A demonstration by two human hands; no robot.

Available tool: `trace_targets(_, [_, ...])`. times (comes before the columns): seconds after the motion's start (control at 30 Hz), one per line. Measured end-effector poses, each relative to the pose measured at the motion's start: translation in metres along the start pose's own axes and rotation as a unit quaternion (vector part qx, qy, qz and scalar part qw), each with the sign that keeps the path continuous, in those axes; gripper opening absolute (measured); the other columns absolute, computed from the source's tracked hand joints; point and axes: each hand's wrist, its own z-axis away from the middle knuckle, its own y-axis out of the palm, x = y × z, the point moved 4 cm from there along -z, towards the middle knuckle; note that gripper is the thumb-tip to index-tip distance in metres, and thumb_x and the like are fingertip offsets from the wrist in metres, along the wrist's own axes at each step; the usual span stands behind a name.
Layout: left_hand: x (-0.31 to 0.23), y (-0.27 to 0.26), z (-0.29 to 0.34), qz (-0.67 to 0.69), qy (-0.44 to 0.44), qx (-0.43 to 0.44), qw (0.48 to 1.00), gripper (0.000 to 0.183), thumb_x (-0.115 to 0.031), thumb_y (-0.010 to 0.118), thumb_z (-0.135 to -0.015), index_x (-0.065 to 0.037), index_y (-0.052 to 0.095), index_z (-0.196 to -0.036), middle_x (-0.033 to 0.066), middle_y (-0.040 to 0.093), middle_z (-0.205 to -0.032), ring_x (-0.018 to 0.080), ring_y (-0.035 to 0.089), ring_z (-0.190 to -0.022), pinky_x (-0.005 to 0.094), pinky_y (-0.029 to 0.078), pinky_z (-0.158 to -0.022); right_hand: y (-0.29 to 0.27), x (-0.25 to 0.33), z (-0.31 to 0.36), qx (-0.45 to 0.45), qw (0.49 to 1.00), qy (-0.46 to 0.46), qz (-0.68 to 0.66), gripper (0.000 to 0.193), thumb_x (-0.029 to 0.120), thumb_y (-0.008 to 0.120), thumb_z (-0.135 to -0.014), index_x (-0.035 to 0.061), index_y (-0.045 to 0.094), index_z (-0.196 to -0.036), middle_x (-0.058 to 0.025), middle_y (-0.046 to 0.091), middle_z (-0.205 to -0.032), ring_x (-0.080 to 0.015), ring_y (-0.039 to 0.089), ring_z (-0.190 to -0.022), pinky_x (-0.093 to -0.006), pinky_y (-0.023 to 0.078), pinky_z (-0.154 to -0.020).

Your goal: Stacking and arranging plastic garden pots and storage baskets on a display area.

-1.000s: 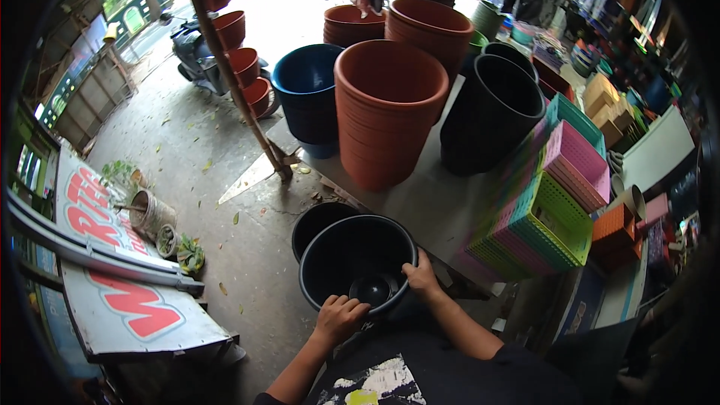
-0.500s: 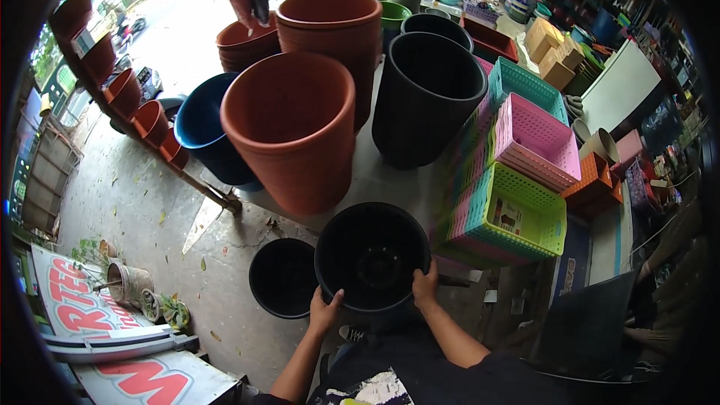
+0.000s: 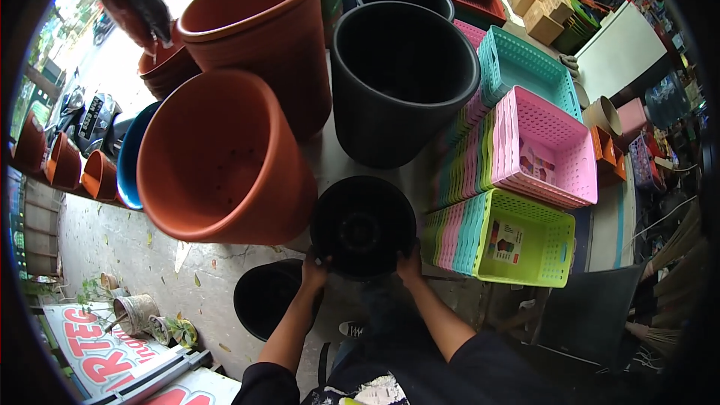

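Between my hands is a round black pot (image 3: 363, 234), its open mouth facing up toward me. My left hand (image 3: 315, 268) grips its near left rim, and my right hand (image 3: 408, 265) grips the near right side. Most of the fingers are hidden beneath or behind the pot. A second black pot (image 3: 262, 296) stands lower down by my left forearm, which covers part of it. Beyond the held pot are a large terracotta-coloured pot (image 3: 217, 157) on the left and a tall black pot (image 3: 401, 82) straight ahead.
Stacked plastic baskets in green (image 3: 529, 240), pink (image 3: 547, 146) and teal (image 3: 529, 67) line the right side. More terracotta-coloured pots (image 3: 255, 37) and a blue pot (image 3: 129, 157) stand at the left. A signboard (image 3: 97, 345) lies at lower left. A dark panel (image 3: 589, 319) stands at lower right.
The held black pot has moved away from me, toward the tall pots, with both hands still on it. My view has shifted, so the terracotta-coloured pots now appear further left and larger.
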Motion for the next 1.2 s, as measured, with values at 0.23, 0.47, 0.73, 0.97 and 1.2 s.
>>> trace_targets(0.23, [0.025, 0.018, -0.028, 0.024, -0.049, 0.030, 0.998, 0.043, -0.015, 0.071, -0.082, -0.006, 0.055, -0.121, 0.0174, 0.067, -0.111, 0.0333, 0.064, -0.109, 0.0423, 0.049, -0.090, 0.002, -0.001, -0.018, -0.001, 1.000, 0.000, -0.021, 0.065, -0.002, 0.057, -0.086, 0.0035, 0.031, -0.144, -0.0224, 0.046, -0.140, -0.0350, 0.043, -0.134, -0.0414, 0.034, -0.110])
trace_targets(0.47, [-0.017, 0.035, -0.016, 0.024, -0.036, 0.056, 0.998, 0.044, -0.007, 0.066, -0.087, -0.006, 0.051, -0.129, 0.0135, 0.066, -0.111, 0.0221, 0.067, -0.094, 0.0353, 0.053, -0.077, -0.006, -0.028, -0.033, -0.024, 0.999, -0.043, 0.007, 0.066, -0.004, 0.056, -0.084, 0.0019, 0.030, -0.144, -0.0228, 0.044, -0.139, -0.0368, 0.040, -0.134, -0.0427, 0.031, -0.112])
trace_targets(0.73, [0.001, 0.024, -0.019, 0.001, -0.042, 0.037, 0.998, 0.051, -0.008, 0.067, -0.088, -0.006, 0.049, -0.135, 0.0118, 0.067, -0.113, 0.0196, 0.066, -0.101, 0.0348, 0.054, -0.081, 0.003, -0.009, -0.027, 0.002, 1.000, -0.003, 0.014, 0.071, -0.005, 0.055, -0.083, -0.0002, 0.024, -0.147, -0.0249, 0.039, -0.143, -0.0378, 0.037, -0.136, -0.0429, 0.029, -0.113])
trace_targets(0.97, [-0.004, 0.024, -0.022, 0.031, -0.041, 0.017, 0.999, 0.053, -0.012, 0.070, -0.087, -0.004, 0.049, -0.135, 0.0170, 0.066, -0.118, 0.0243, 0.065, -0.109, 0.0365, 0.053, -0.086, 0.003, -0.017, -0.029, 0.002, 0.999, -0.049, -0.005, 0.071, -0.006, 0.054, -0.081, -0.0008, 0.025, -0.146, -0.0241, 0.041, -0.142, -0.0364, 0.038, -0.136, -0.0414, 0.028, -0.114])
trace_targets(1.2, [-0.001, 0.023, -0.026, -0.006, -0.017, 0.006, 1.000, 0.054, -0.015, 0.071, -0.087, -0.004, 0.049, -0.135, 0.0178, 0.065, -0.121, 0.0266, 0.065, -0.110, 0.0360, 0.051, -0.088, 0.003, -0.011, -0.031, 0.011, 0.999, -0.031, -0.001, 0.070, -0.006, 0.054, -0.082, -0.0008, 0.025, -0.145, -0.0245, 0.040, -0.142, -0.0372, 0.039, -0.135, -0.0425, 0.028, -0.114])
